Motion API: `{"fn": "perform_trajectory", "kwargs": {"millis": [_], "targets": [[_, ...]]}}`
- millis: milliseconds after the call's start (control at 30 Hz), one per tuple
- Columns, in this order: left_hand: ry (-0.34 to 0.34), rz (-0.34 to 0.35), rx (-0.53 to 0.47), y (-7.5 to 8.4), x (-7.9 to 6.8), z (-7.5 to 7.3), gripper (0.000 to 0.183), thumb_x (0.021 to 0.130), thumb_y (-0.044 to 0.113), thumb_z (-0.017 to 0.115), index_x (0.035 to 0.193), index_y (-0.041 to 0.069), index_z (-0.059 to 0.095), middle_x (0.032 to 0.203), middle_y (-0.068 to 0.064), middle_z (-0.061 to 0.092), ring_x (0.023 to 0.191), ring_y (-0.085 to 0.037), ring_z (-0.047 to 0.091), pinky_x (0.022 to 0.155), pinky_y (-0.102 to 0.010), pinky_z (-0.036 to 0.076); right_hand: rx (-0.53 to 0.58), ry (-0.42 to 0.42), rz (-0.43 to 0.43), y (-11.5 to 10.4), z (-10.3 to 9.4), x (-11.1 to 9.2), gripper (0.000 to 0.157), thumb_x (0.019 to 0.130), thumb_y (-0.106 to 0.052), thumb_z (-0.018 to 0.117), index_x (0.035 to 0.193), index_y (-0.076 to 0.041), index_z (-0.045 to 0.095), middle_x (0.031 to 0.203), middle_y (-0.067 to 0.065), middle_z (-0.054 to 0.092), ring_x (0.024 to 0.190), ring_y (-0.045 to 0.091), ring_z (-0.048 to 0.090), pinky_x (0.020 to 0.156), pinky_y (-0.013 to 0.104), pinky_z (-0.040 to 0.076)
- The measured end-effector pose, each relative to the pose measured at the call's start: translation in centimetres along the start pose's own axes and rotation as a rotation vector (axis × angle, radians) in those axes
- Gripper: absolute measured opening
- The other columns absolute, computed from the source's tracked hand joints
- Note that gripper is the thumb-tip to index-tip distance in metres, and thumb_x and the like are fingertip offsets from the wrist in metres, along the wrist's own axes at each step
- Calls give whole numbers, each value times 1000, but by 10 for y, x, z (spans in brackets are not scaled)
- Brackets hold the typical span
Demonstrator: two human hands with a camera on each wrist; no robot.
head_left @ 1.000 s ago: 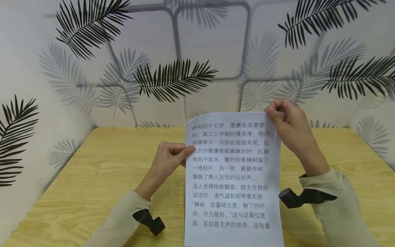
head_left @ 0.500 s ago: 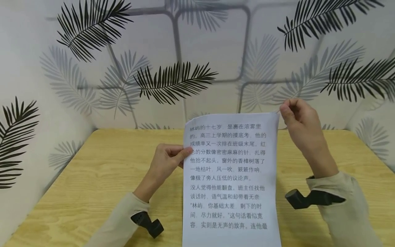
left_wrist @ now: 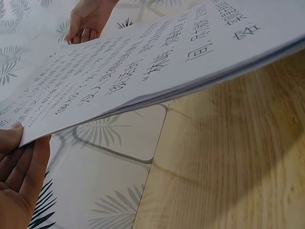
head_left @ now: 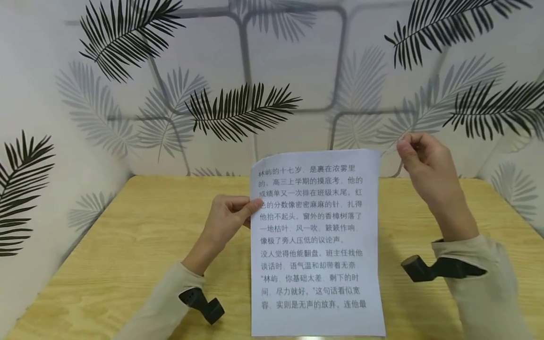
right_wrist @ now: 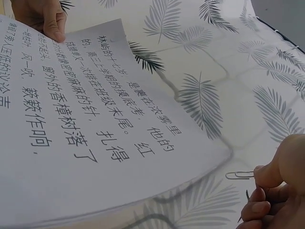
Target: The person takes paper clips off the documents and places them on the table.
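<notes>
printed in dark chinese characters on the top sheet (head_left: pixel 315 244) of the paper stack (left_wrist: pixel 190 89): starting with "林屿的十七岁", going on through "高三上学期的摸底考" and, lower down, "没人觉得他能翻盘", then ending at the bottom line on "连他最". readable at a slant in the right wrist view: "香樟树落了"; in the left: "谈话时".

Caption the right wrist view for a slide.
Right hand pinches a paperclip near printed sheets held by the left hand.
</notes>
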State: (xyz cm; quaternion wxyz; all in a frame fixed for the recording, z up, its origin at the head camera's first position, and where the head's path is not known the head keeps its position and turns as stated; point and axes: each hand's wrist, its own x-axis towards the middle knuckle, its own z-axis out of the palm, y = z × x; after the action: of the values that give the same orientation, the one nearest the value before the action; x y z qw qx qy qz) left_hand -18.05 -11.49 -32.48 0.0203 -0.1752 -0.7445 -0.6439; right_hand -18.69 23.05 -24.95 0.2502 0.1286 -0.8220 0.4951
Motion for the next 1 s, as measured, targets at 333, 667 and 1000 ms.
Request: {"fn": "perform_trajectory", "kwargs": {"millis": [333, 667, 1000], "targets": [[4, 2, -1, 2, -2, -4, 21, 93, 6, 63, 98, -13, 70, 85, -26, 71, 57, -15, 69, 58, -31, 59, -96, -109, 117, 20, -14, -6, 19, 103, -22, 45, 100, -5, 50, 80, -9, 46, 67, 7, 41, 55, 19, 34], [-24, 16, -42, 6, 2, 3, 22, 93, 5, 62, 99, -15, 69, 86, -27, 71, 58, -14, 69, 58, -31, 59, -278, -305, 249, 68, -45, -19, 34, 105, -25, 38, 109, 7, 50, 87, 0, 50, 73, 4, 42, 58, 20, 38], [-8, 3, -5, 5, 7, 2, 20, 93, 6, 63, 97, -13, 70, 84, -25, 71, 56, -16, 68, 57, -31, 59, -403, -546, 331, 119, -38, -40, 39, 105, -23, 41, 114, 12, 56, 107, 27, 60, 91, 29, 57, 70, 32, 47]]}}
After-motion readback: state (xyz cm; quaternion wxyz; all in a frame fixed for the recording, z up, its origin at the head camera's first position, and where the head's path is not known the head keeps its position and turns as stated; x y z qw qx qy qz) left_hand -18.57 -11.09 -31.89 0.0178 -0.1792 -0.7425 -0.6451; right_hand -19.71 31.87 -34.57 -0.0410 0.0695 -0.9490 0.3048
